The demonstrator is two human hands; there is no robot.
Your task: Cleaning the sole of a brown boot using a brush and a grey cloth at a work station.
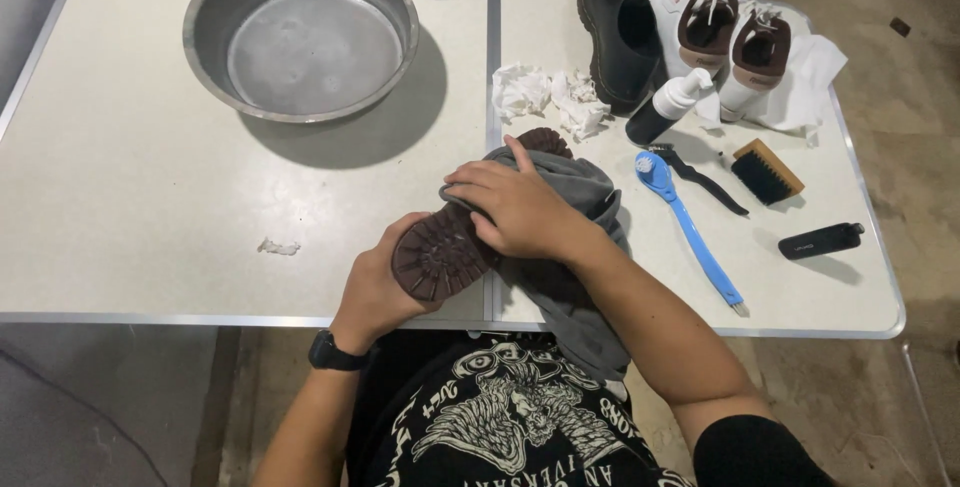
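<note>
Standing near the far right part of the white folding table, a dark spray bottle with a white pump top leans close to a black shoe and a pair of white sneakers with brown insides, which rest on a white cloth. A small black tube lies on its side near the right edge; its label is too small to make out. Between them lie a wooden brush with dark bristles, a thin black brush and a blue long-handled brush. Two crumpled white tissues sit just left of the black shoe, and a wide metal basin stands at the far left, with a small scrap of tissue lying well apart toward the near edge. At the near edge of the table, a brown shoe is turned sole up, its dark brown tread deeply lugged and round at the heel. The left hand is curled around the heel from below, gripping it. The right hand presses a grey cloth flat against the shoe, fingers spread; the cloth drapes over the shoe and hangs down past the table edge.
</note>
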